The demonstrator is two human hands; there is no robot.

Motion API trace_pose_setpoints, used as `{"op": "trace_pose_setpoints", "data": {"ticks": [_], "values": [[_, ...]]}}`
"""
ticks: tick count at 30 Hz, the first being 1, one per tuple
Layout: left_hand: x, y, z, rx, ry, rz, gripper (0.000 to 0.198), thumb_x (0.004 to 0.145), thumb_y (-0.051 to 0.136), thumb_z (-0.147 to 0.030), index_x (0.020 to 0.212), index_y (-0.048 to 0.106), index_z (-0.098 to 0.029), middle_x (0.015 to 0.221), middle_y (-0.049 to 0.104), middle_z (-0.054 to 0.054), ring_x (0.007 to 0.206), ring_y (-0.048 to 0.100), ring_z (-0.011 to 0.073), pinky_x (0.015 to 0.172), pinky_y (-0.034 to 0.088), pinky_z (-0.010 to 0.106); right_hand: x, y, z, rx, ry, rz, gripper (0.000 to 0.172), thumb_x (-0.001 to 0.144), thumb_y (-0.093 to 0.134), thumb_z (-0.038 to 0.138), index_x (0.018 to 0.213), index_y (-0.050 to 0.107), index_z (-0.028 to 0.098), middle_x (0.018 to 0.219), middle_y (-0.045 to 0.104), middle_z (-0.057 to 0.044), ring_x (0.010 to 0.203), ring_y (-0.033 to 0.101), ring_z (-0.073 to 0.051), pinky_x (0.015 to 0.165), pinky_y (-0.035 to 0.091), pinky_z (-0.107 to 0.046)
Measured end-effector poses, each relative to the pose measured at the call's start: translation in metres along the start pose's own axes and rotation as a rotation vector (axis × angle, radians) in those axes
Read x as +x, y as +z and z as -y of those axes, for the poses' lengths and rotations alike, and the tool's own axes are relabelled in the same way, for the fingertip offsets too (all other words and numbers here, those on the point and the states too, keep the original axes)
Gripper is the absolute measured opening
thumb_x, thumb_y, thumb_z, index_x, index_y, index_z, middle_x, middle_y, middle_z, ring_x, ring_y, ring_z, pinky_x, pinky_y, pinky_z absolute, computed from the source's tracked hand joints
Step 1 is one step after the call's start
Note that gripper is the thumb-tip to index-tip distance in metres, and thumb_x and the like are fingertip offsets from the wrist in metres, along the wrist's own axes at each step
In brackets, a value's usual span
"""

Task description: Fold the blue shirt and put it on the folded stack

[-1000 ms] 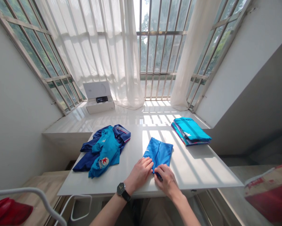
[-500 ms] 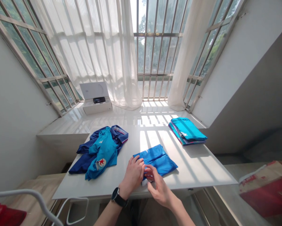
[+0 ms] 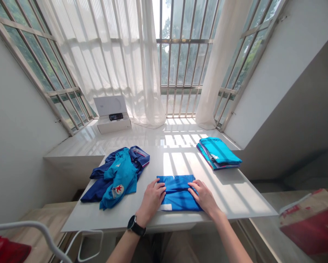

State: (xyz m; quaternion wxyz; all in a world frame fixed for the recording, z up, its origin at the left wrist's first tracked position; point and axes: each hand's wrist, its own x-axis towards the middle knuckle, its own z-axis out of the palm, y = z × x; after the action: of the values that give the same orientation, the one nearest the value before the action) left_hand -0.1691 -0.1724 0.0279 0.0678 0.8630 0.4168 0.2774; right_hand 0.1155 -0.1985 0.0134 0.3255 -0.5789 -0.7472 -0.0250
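A folded blue shirt (image 3: 177, 200) lies squared up near the front edge of the white table, with a crease running across its middle and a small white patch at its lower left. My left hand (image 3: 153, 196), wearing a black watch at the wrist, has its bent fingers closed on the shirt's left side. On the opposite side, my right hand (image 3: 203, 196) holds the shirt's right edge near the crease, fingers bent over the cloth. The undersides of both grips are hidden.
Left on the table (image 3: 251, 199) lie a loose teal shirt (image 3: 118, 179) and a navy collared shirt (image 3: 94, 190). A stack of folded shirts (image 3: 218, 151) sits at the right. Behind, an open white box (image 3: 113, 126) holds a dark phone-like device (image 3: 116, 116). A red-and-tan bag (image 3: 311, 219) stands far right.
The blue shirt has turned from slanted to square with the table edge. My right hand has moved from the shirt's near left corner to its right side; my left hand stays at the left.
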Motion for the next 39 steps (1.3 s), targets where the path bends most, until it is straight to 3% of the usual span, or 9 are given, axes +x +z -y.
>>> {"op": "trace_pose_setpoints", "data": {"ticks": [4,7,9,12,14,18,26,32,39], "values": [[0.014,-0.005,0.004,0.071,0.018,0.034,0.024,0.093,0.056,-0.011,0.093,0.076,-0.024,0.116,0.075,0.006,0.125,0.059,0.0336,0.101,0.054,0.057,-0.006,-0.001,0.003,0.037,0.035,0.007,0.021,0.102,0.053,0.033,0.103,0.074,0.027,0.095,0.069,-0.005,0.088,0.071,-0.023,0.077,0.061,-0.035],[0.028,0.002,-0.010,0.123,0.019,0.080,0.022,0.092,0.056,-0.009,0.088,0.074,-0.021,0.117,0.073,0.011,0.126,0.058,0.0345,0.104,0.050,0.056,-0.005,0.002,0.007,0.054,0.047,0.008,0.022,0.102,0.052,0.030,0.101,0.073,0.027,0.093,0.069,-0.005,0.088,0.070,-0.022,0.077,0.061,-0.034],[0.032,0.013,-0.025,0.127,0.023,0.102,0.014,0.093,0.061,-0.018,0.099,0.074,-0.018,0.126,0.070,0.015,0.129,0.057,0.0356,0.107,0.048,0.055,-0.003,0.003,0.009,0.044,0.045,0.006,0.023,0.103,0.051,0.028,0.100,0.073,0.025,0.092,0.068,-0.005,0.086,0.069,-0.022,0.077,0.060,-0.034],[0.030,0.030,-0.045,0.124,0.053,0.098,0.043,0.097,0.062,-0.040,0.132,0.063,-0.016,0.147,0.058,0.016,0.138,0.050,0.0349,0.115,0.041,0.053,-0.004,0.003,0.010,0.008,0.017,0.002,0.025,0.103,0.049,0.026,0.100,0.073,0.024,0.092,0.068,-0.006,0.084,0.067,-0.020,0.078,0.058,-0.032],[0.024,0.038,-0.051,0.150,0.072,0.093,0.053,0.101,0.054,-0.045,0.146,0.053,-0.017,0.155,0.051,0.015,0.144,0.045,0.0332,0.118,0.036,0.053,-0.006,0.001,0.009,-0.022,-0.017,-0.014,0.026,0.104,0.048,0.024,0.102,0.074,0.023,0.093,0.068,-0.007,0.085,0.066,-0.020,0.079,0.057,-0.031],[0.018,0.039,-0.050,0.186,0.101,0.106,0.052,0.105,0.045,-0.045,0.150,0.048,-0.019,0.158,0.048,0.013,0.146,0.043,0.0312,0.119,0.034,0.051,-0.009,-0.004,0.006,-0.058,-0.067,-0.027,0.026,0.103,0.049,0.021,0.103,0.075,0.023,0.093,0.069,-0.007,0.086,0.065,-0.019,0.081,0.055,-0.030],[0.019,0.036,-0.051,0.170,0.093,0.104,0.050,0.106,0.044,-0.045,0.148,0.051,-0.019,0.157,0.049,0.013,0.146,0.044,0.0312,0.118,0.034,0.051,-0.001,-0.012,0.011,-0.101,-0.117,0.093,0.020,0.098,0.056,0.016,0.095,0.074,0.025,0.095,0.071,-0.006,0.087,0.064,-0.020,0.081,0.053,-0.029],[0.018,0.039,-0.050,0.154,0.100,0.116,0.050,0.105,0.045,-0.044,0.148,0.050,-0.019,0.158,0.048,0.014,0.146,0.042,0.0323,0.119,0.034,0.052,0.006,-0.014,0.023,-0.205,0.054,0.166,0.017,0.090,0.058,0.014,0.089,0.073,0.022,0.101,0.073,-0.009,0.091,0.066,-0.025,0.082,0.054,-0.037],[0.017,0.037,-0.051,0.110,0.050,0.144,0.047,0.103,0.049,-0.041,0.145,0.054,-0.020,0.156,0.051,0.011,0.146,0.043,0.0292,0.121,0.033,0.050,-0.002,0.009,0.039,-0.048,-0.040,0.095,0.030,0.093,0.057,0.025,0.118,0.072,0.017,0.127,0.070,-0.015,0.117,0.065,-0.031,0.101,0.053,-0.046]]}}
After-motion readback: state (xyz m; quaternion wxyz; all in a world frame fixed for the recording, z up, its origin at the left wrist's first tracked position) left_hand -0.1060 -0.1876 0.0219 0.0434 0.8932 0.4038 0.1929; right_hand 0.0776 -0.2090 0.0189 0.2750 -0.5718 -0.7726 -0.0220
